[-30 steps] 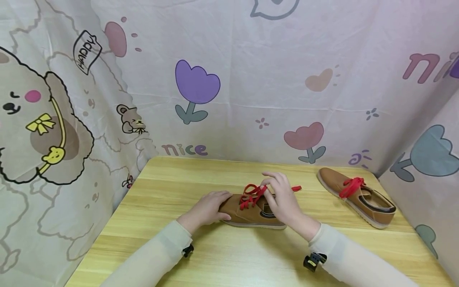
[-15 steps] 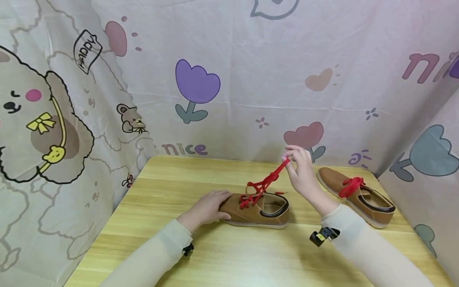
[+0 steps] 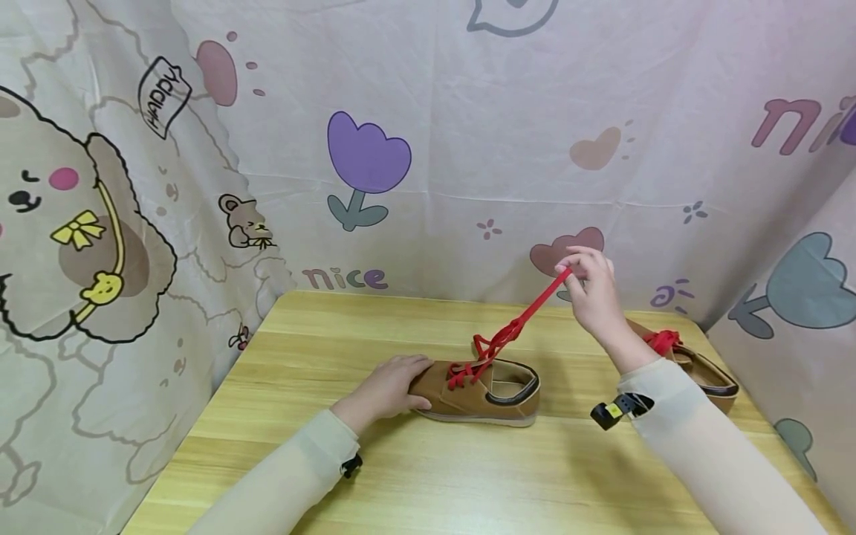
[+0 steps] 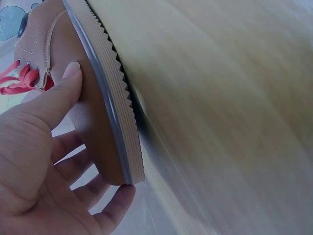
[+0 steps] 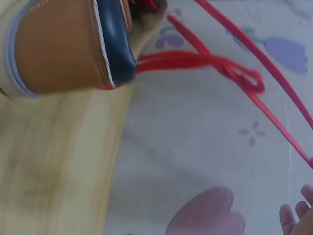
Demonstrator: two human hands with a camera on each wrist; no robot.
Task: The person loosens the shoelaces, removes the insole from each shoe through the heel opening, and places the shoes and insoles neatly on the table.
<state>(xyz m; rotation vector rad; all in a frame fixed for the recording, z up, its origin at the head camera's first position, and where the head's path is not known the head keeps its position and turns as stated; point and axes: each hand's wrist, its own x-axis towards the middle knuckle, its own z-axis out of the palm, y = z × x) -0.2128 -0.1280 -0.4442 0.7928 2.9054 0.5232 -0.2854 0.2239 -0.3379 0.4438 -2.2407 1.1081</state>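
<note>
A brown lace-up shoe [image 3: 461, 405] rests upright on the table, its toe to the left. Around that toe lies my left hand [image 3: 384, 390]; in the left wrist view the thumb presses the upper and the fingers [image 4: 88, 191] curl around the toe's far side and sole edge. Up and to the right of the shoe, my right hand [image 3: 595, 293] pinches the red shoelace [image 3: 545, 299] and holds it taut. A tangled knot with a loop sits partway along it. The right wrist view shows the shoe's heel [image 5: 58, 49], with only some fingertips at the corner.
A second brown shoe [image 3: 721, 401] with red laces [image 3: 664, 342] stands at the table's right, partly behind my right forearm. Printed cloth [image 3: 428, 148] hangs behind and at both sides of the wooden table [image 3: 321, 327].
My right hand has risen from the shoe's opening up and to the right, drawing the shoelace out tight. The loose lace end behind the shoe has been pulled up. My left hand stays put.
</note>
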